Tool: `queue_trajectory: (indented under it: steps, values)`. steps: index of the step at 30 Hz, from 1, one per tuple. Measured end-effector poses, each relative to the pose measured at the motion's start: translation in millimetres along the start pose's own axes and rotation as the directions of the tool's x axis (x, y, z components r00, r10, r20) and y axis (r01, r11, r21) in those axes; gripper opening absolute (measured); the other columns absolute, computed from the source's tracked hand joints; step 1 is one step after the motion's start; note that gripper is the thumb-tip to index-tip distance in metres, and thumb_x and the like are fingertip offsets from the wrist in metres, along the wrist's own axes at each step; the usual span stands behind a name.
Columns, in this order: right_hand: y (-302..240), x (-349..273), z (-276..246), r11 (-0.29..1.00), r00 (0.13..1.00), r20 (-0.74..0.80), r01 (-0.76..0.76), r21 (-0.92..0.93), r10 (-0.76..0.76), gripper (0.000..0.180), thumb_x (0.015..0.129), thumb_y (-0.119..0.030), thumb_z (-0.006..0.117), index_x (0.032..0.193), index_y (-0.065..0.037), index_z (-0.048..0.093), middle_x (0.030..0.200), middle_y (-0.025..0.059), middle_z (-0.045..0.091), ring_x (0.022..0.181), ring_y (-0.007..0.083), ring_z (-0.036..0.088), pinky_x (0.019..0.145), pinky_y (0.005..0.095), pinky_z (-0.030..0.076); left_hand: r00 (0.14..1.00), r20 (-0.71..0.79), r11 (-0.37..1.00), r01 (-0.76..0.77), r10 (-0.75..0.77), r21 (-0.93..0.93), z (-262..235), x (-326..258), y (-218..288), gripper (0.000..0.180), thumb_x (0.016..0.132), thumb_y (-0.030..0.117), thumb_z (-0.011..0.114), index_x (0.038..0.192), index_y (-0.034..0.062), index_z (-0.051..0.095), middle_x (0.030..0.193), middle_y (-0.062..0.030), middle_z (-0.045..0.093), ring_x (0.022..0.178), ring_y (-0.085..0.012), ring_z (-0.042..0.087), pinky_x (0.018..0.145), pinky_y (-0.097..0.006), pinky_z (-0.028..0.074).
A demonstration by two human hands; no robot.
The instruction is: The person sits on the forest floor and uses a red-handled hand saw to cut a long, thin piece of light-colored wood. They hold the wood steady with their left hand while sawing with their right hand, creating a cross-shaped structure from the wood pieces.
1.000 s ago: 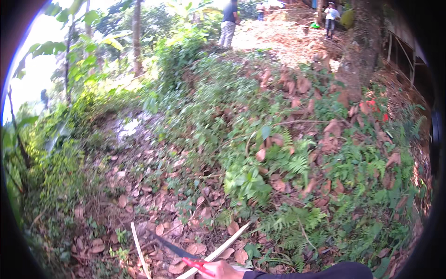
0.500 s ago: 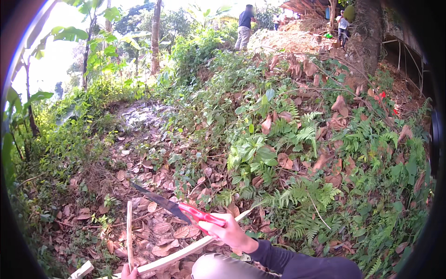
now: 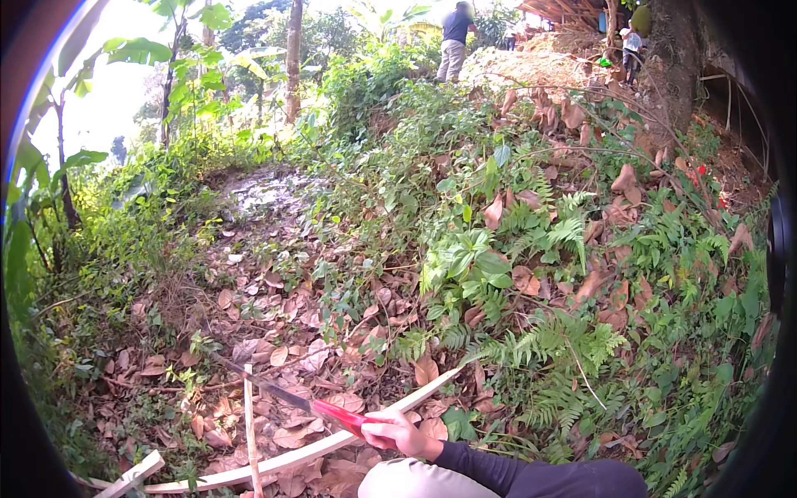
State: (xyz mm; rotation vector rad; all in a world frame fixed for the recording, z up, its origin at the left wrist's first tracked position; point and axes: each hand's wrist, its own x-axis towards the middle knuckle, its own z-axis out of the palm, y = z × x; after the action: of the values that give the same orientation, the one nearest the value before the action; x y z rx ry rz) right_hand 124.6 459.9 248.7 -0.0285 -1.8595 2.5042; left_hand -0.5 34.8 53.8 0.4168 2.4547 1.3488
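A hand saw with a red handle [image 3: 342, 417] is in my right hand [image 3: 398, 433], whose fingers are wrapped round the grip. Its dark blade [image 3: 282, 393] points up and to the left, crossing close to the top of a thin wooden stick [image 3: 251, 432]. Whether blade and stick touch, I cannot tell. The stick stands nearly upright, and its low end meets my left hand [image 3: 246, 495], of which only a sliver shows at the bottom edge. Behind the stick runs a long, pale, curved wooden strip [image 3: 320, 448], passing left of my knee.
A short pale wood piece [image 3: 133, 476] lies at lower left. Dry brown leaves [image 3: 286, 353] cover the ground ahead. Ferns [image 3: 531, 344] and low plants climb the slope to the right. Uphill are a standing person [image 3: 454, 41], another person [image 3: 631, 54] and a tree trunk [image 3: 671, 75].
My right hand and the saw have moved down, bringing the blade down to the stick's top. The view has shifted, so the scenery sits slightly further right. Less of my left hand shows.
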Motion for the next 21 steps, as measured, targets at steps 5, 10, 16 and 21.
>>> queue_trajectory:
  steps: [5, 10, 16, 21]
  values:
    - [24.1, -13.2, 2.9, 0.962, 0.967, -0.202, 0.099, -0.256, -0.154, 0.032, 0.101, -0.021, 0.055, 0.074, -0.003, 0.06, 0.061, -0.0035, 0.049, 0.05, 0.0061, 0.04, 0.048, 0.0243, 0.029, 0.989, 0.121, 0.958, -0.11, 0.08, 0.266, 20.2, 29.6, -23.6, 0.035, 0.106, 0.028, 0.047, 0.122, 0.0011, 0.061, 0.111, -0.0232, 0.065, 0.101, -0.0399, 0.061, 0.085, -0.046, 0.048]
    - [8.7, -13.6, 11.0, 0.993, 0.967, -0.236, 0.109, 0.041, -0.097, 0.028, 0.103, -0.018, 0.051, 0.079, -0.004, 0.057, 0.064, -0.0043, 0.045, 0.053, 0.0034, 0.035, 0.049, 0.0225, 0.026, 0.992, -0.086, 0.992, -0.08, 0.089, 0.098, 40.3, 21.3, -43.3, 0.037, 0.104, 0.028, 0.047, 0.128, 0.0019, 0.057, 0.114, -0.026, 0.065, 0.107, -0.0437, 0.06, 0.09, -0.047, 0.048]
    - [23.1, -15.1, -0.7, 0.993, 0.977, -0.203, 0.087, 0.074, -0.07, 0.026, 0.104, -0.019, 0.05, 0.083, -0.004, 0.056, 0.067, -0.0053, 0.044, 0.055, 0.0021, 0.036, 0.049, 0.0213, 0.027, 0.996, -0.081, 0.916, 0.057, -0.027, 0.396, 16.8, -9.0, 63.1, 0.042, 0.103, 0.031, 0.048, 0.126, -0.0042, 0.055, 0.113, -0.0269, 0.065, 0.107, -0.0448, 0.06, 0.092, -0.046, 0.048]
    - [24.3, -16.0, -2.2, 0.998, 0.976, -0.21, 0.054, 0.015, -0.049, 0.026, 0.103, -0.022, 0.053, 0.088, -0.003, 0.059, 0.067, -0.0056, 0.046, 0.056, 0.0021, 0.039, 0.05, 0.0207, 0.029, 0.947, -0.234, 0.975, 0.219, -0.22, -0.03, -27.9, -27.8, 157.5, 0.035, 0.102, 0.022, 0.055, 0.126, -0.0026, 0.061, 0.114, -0.0207, 0.066, 0.104, -0.0265, 0.064, 0.084, -0.037, 0.051]
